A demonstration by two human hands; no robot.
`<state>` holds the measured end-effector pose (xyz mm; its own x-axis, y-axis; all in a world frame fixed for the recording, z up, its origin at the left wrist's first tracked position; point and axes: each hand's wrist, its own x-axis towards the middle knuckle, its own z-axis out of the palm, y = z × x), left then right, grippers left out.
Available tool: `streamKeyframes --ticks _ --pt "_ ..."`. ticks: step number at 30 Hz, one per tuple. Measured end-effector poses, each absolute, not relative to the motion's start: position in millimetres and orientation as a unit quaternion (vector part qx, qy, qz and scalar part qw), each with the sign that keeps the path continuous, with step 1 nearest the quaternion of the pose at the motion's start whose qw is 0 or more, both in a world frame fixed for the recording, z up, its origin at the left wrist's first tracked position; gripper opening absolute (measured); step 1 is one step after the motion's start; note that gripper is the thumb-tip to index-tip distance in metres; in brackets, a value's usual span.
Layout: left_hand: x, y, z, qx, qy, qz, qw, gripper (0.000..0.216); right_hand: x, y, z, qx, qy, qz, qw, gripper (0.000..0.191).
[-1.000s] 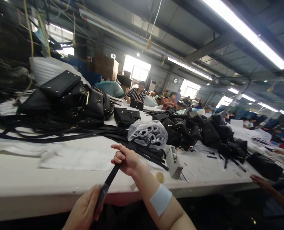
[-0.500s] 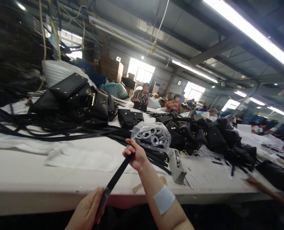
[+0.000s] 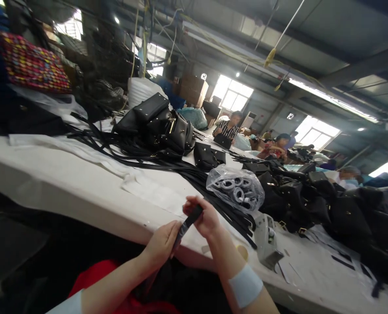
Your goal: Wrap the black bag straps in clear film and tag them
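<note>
A black strap (image 3: 187, 223) runs between my two hands above the front edge of the table. My left hand (image 3: 163, 242) is closed on its lower part, where something shiny like clear tape or film seems to lie on it. Higher up, my right hand (image 3: 207, 218) grips the upper end with curled fingers. Just beyond my right hand lie many black straps (image 3: 224, 213) and a clear plastic bag of tape rolls (image 3: 236, 189). A grey tape dispenser (image 3: 268, 242) stands to the right of my right forearm.
Black handbags (image 3: 161, 126) are piled at the back left, and more black bags (image 3: 311, 196) on the right. White cloth strips (image 3: 151, 192) lie along the table (image 3: 66, 170). A person in a striped top (image 3: 228, 131) sits across, with other people farther back.
My hands have come closer together, and the stretch of strap between them is shorter. The view has swung left and tilted, showing a colourful bag at the far left.
</note>
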<state>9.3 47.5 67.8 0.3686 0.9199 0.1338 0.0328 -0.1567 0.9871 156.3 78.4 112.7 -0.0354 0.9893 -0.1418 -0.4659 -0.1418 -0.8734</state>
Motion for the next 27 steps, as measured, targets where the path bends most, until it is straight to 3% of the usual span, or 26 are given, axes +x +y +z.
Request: streamKeyframes --ticks 3,6,12,18,20,23,27 --pt "5.2 45.0 62.3 0.647 0.371 0.398 0.534 0.05 176.4 94.2 128.6 -0.381 -0.276 0.613 0.635 0.027" --pt "4.4 48.8 76.7 0.665 0.352 0.403 0.521 0.054 181.6 94.3 154.4 -0.374 -0.385 0.567 0.625 0.035" --pt "18.3 64.4 153.7 0.698 0.285 0.439 0.489 0.05 176.5 77.0 233.7 -0.394 -0.529 0.446 0.606 0.044" --pt "39.7 73.0 212.2 0.698 0.233 0.502 0.454 0.055 164.3 56.4 266.3 -0.415 -0.622 0.485 0.454 0.052" --pt "48.2 72.3 209.6 0.695 0.223 0.504 0.461 0.055 170.0 54.3 274.1 -0.418 -0.603 0.478 0.483 0.045" --pt "61.7 73.0 200.6 0.697 0.206 0.484 0.488 0.054 187.6 56.6 297.9 -0.401 -0.543 0.432 0.598 0.03" --pt "73.4 77.4 217.0 0.686 0.172 0.495 0.505 0.056 199.7 55.3 327.8 -0.419 -0.59 0.412 0.554 0.048"
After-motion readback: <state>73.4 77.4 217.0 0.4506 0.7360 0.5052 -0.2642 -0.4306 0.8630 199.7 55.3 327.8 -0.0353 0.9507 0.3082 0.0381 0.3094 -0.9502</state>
